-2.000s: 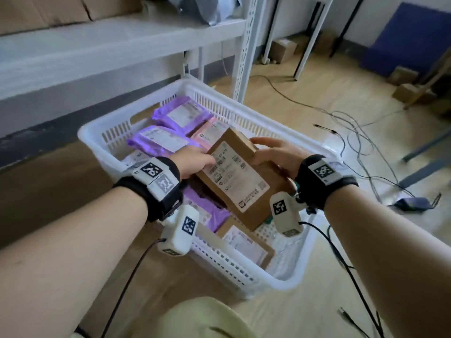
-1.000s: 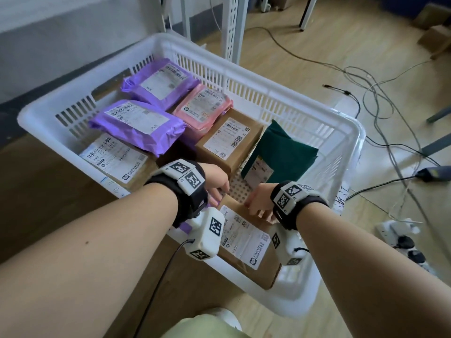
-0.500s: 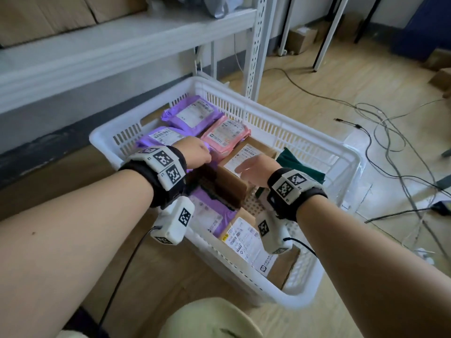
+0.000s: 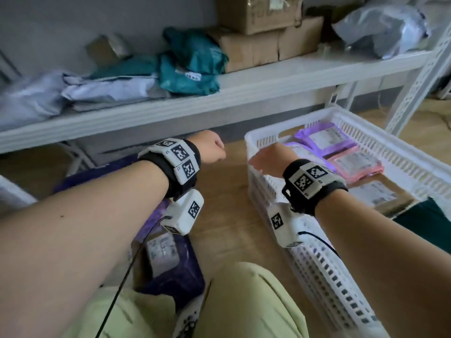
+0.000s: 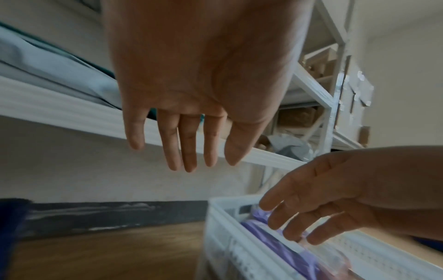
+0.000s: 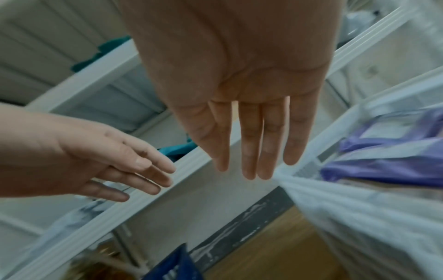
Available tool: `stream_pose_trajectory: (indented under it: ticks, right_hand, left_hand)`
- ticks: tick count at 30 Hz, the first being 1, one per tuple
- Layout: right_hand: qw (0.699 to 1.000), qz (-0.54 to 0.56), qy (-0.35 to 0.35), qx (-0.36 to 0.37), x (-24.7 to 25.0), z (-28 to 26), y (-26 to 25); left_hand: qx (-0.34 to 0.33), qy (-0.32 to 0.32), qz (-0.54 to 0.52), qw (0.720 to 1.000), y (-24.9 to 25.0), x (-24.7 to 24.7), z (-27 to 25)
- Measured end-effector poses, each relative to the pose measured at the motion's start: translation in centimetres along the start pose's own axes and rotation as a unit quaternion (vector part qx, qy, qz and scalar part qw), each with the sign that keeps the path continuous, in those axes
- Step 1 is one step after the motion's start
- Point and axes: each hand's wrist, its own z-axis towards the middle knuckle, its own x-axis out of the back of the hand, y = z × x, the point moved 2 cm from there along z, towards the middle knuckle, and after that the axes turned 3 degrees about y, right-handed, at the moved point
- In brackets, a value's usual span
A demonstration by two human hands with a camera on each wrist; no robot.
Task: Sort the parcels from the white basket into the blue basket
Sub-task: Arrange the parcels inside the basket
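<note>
The white basket stands on the floor at right and holds purple parcels, a pink parcel, a brown box and a dark green parcel. Under my left forearm sits the blue basket with a labelled brown box inside. My left hand hovers over the floor between the baskets, fingers straight and empty. My right hand hangs over the white basket's near-left corner, fingers straight, holding nothing.
A white metal shelf runs across the back, loaded with grey bags, teal bags and cardboard boxes. Its upright stands behind the white basket. My knee in pale green trousers is at the bottom.
Both hands have left the white basket's parcels and swung left, empty. The head view has turned left, bringing the shelf and the blue basket into sight.
</note>
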Motion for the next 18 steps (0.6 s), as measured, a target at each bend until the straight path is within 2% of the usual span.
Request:
stream_pose_trajectory:
  ticks: [3,5,9,11,14,16,18]
  right_hand:
    - [0.998,-0.014,-0.006,0.064,2.8,1.2,-5.6]
    - [0.993,-0.022,0.019,0.113,4.5,1.6,-8.9]
    - [0.99,-0.017,0.018,0.136,6.6,0.7,-14.6]
    - [0.991,0.018,-0.018,0.129,7.1,-0.4,-17.0]
    - [0.978,0.178,-0.004,0.109,6.8,-0.3,-19.8]
    - [0.943,0.325,-0.006,0.074,7.5,-0.8,-21.4]
    - [0.925,0.372,0.006,0.07,7.6,-1.2,-22.8]
  left_hand:
    - [0.056,0.022,0.006,0.998,-5.0,3.0,-3.0]
    - [0.084,0.044,0.006,0.995,-7.9,4.6,-5.2]
    - [0.127,0.073,0.002,0.989,-12.5,6.9,-9.7]
    - [0.143,0.088,0.002,0.986,-14.2,7.6,-11.5]
    - [0.153,0.103,-0.017,0.983,-16.8,8.4,-13.9]
    - [0.156,0.109,-0.034,0.981,-18.5,8.7,-15.4]
    - [0.163,0.112,-0.049,0.979,-20.4,8.6,-16.8]
